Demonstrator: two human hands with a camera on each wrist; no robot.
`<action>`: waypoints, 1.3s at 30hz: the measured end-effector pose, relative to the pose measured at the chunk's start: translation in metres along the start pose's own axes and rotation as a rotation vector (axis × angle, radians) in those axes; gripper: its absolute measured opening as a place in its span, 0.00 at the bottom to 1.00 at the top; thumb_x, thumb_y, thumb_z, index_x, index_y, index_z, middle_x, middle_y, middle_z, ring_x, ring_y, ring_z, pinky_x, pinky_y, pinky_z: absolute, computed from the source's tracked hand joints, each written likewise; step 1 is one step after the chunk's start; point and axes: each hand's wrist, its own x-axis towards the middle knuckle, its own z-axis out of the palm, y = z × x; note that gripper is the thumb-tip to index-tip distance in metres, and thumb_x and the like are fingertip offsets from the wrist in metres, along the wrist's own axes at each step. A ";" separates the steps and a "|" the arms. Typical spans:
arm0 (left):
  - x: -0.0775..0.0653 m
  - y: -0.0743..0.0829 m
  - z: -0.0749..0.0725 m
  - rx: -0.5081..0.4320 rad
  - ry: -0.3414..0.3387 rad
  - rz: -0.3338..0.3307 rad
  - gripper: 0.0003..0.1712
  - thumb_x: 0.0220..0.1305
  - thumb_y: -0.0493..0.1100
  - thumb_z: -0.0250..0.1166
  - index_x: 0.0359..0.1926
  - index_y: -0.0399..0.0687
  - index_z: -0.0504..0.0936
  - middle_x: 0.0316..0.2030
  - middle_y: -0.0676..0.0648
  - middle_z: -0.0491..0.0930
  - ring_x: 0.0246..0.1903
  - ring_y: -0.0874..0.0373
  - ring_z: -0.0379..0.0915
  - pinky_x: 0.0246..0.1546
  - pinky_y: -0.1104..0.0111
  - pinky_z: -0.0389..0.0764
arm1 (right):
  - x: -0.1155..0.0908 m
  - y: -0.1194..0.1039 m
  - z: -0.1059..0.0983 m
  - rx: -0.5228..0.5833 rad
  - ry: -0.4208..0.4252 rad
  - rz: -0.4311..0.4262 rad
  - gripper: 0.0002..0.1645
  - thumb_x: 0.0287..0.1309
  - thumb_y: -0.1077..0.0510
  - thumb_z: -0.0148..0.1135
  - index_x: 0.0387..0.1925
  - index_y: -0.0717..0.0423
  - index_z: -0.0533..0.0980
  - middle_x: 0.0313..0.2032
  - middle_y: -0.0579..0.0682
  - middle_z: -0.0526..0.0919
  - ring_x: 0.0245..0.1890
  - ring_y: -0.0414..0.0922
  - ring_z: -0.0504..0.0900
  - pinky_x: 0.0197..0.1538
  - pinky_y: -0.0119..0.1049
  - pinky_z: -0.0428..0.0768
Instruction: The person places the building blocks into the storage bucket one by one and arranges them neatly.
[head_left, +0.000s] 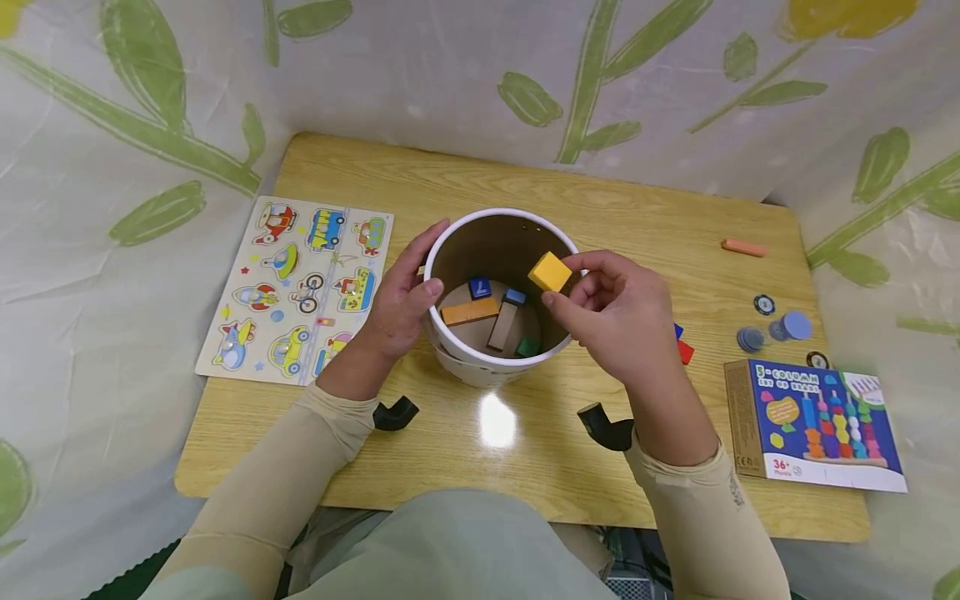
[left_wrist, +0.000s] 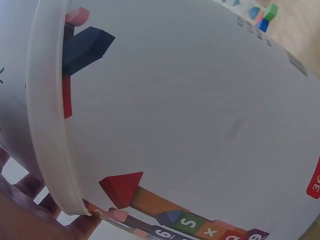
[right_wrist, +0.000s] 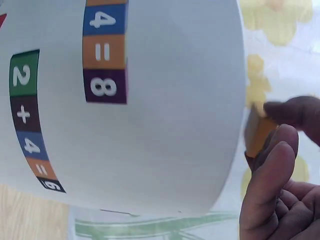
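Head view: yellow block (head_left: 550,272) is over the mouth of the white bucket (head_left: 480,375), near its right rim. Right hand (head_left: 618,312) pinches it, thumb and fingertips close together. Left hand (head_left: 397,308) grips the bucket's left side, thumb at the rim.

Inside the bucket, at the bottom: numbered blue block (head_left: 480,288), long orange block (head_left: 469,312), smaller blue block (head_left: 514,297), long light-brown block (head_left: 502,325), green block (head_left: 528,345). Wrist views mostly show the bucket's wall, printed with coloured blocks and sums; right wrist reads 2 + 4 = 6.

Just left of the bucket: picture board (head_left: 262,329) with vehicles. Right of the bucket, partly behind the right wrist: red block (head_left: 686,352), with a bit of blue beside it. Well to the bucket's right: orange stick (head_left: 743,247), blue cylinder (head_left: 792,326), dark round disc (head_left: 764,304), bead-set box (head_left: 817,425) nearer the person. Wooden table (head_left: 450,467) extends all round the bucket; leaf-painted sheeting (head_left: 420,92) hangs beyond.
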 end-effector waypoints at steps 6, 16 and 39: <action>0.000 0.003 0.002 0.010 0.000 -0.013 0.38 0.58 0.45 0.51 0.71 0.48 0.57 0.67 0.44 0.59 0.62 0.35 0.56 0.57 0.51 0.67 | 0.000 0.018 -0.004 0.011 0.015 0.014 0.24 0.43 0.54 0.74 0.46 0.50 0.79 0.24 0.52 0.78 0.18 0.45 0.74 0.20 0.32 0.74; 0.000 0.025 0.009 -0.002 0.007 -0.024 0.36 0.59 0.41 0.49 0.70 0.42 0.55 0.67 0.39 0.58 0.63 0.34 0.53 0.60 0.52 0.64 | -0.011 0.066 -0.032 0.052 0.144 0.091 0.23 0.47 0.55 0.72 0.48 0.51 0.79 0.23 0.54 0.76 0.13 0.46 0.74 0.18 0.34 0.77; 0.001 0.000 0.001 -0.026 0.001 0.014 0.38 0.58 0.41 0.50 0.71 0.47 0.56 0.67 0.42 0.59 0.64 0.36 0.54 0.59 0.46 0.62 | -0.025 0.246 -0.035 0.395 0.292 0.411 0.35 0.47 0.63 0.71 0.59 0.62 0.71 0.17 0.49 0.78 0.12 0.43 0.74 0.19 0.36 0.79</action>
